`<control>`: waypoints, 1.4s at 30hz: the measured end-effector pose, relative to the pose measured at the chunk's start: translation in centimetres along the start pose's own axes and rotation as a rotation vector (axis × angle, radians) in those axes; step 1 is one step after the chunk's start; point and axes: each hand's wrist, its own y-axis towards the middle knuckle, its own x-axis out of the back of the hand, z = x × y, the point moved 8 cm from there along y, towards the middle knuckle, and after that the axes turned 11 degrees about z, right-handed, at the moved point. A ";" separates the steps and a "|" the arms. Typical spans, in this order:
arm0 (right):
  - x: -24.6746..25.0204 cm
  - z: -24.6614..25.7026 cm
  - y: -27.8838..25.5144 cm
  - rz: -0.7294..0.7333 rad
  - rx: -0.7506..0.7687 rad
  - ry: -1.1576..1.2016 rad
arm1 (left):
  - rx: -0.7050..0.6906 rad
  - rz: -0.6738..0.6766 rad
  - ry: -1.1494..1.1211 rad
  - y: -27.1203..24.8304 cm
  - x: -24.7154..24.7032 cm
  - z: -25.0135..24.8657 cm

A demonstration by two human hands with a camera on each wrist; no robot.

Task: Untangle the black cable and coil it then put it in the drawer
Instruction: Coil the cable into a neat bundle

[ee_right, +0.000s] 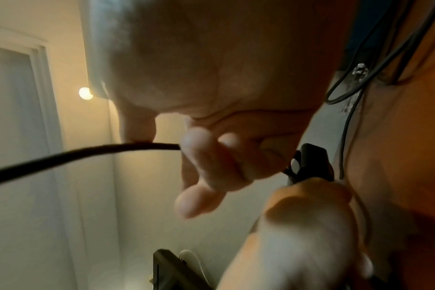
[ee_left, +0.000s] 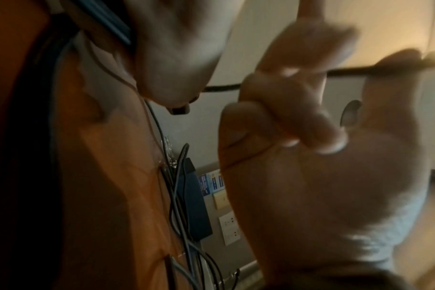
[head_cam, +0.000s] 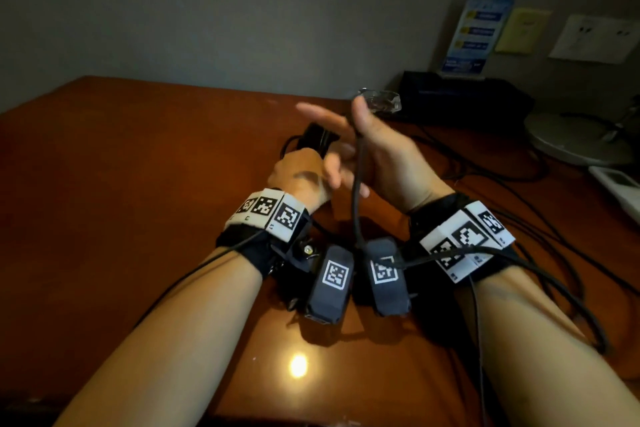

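The black cable [head_cam: 355, 198] hangs from my right hand [head_cam: 377, 152] down to the table between my wrists. It passes through the crook of the thumb; in the right wrist view the thumb rests on the cable [ee_right: 87, 154] and the fingers [ee_right: 206, 166] curl over it. My left hand [head_cam: 298, 173], just left of the right one, grips the cable's black plug end [head_cam: 317, 137], also seen in the right wrist view [ee_right: 311, 162]. In the blurred left wrist view the cable [ee_left: 221, 88] stretches from the curled left fingers [ee_left: 298, 117] to the right hand [ee_left: 181, 58]. No drawer is in view.
The wooden table [head_cam: 138, 166] carries several other dark cables [head_cam: 502, 177] on its right side. At the back right stand a black box [head_cam: 460, 94], a blue sign [head_cam: 478, 31], a round white lamp base [head_cam: 581, 139] and a white device [head_cam: 616, 187]. A clear object [head_cam: 381, 100] lies behind my right thumb.
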 end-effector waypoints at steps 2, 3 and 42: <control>2.5 0.7 -0.7 -0.163 0.092 0.178 | -0.023 -0.008 0.090 1.1 0.0 0.2; 3.9 0.7 -1.4 -0.265 0.129 0.275 | -0.035 0.038 0.086 1.1 -0.1 0.2; 8.3 -3.1 -3.4 -0.657 -0.105 0.110 | -0.279 0.626 -0.180 -2.3 -2.9 -1.1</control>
